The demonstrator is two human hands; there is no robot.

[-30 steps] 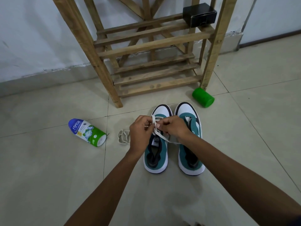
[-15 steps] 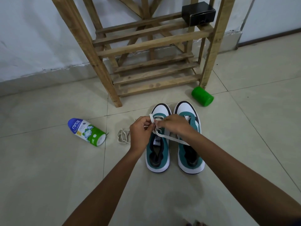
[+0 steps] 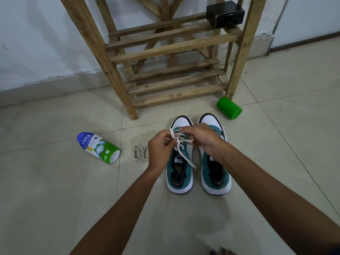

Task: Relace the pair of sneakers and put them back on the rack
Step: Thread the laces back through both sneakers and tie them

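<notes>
Standing behind the grip, past the toes of the shoes, is the rack (image 3: 165, 52), its slats bare apart from a black box (image 3: 225, 13) on an upper one. The floor (image 3: 55, 199) carries everything else. Right under the grip sits the left sneaker (image 3: 179, 173), partly laced near the toe; just to the right of it, touching or nearly so, the right sneaker (image 3: 216, 173) has no lace that I can see. Well off to the left of the grip lies a powder bottle (image 3: 98, 147) on its side, and beyond it to the right, near the rack's leg, a green cap (image 3: 229, 108).

The left hand (image 3: 160, 150) is curled and pinching the lace (image 3: 181, 144) at the shoe's left edge; the right hand (image 3: 199, 138) pinches the same lace from the other side, fingers bent round it over the eyelets. One loose end trails back toward the heel. A spare lace (image 3: 139, 152) is heaped just left of the left hand.

To my eye the job is early: crossing this lace upward. I'd keep both ends even, pull each crossing snug and flat before the next eyelet, and hold the shoe from sliding on the tile.
</notes>
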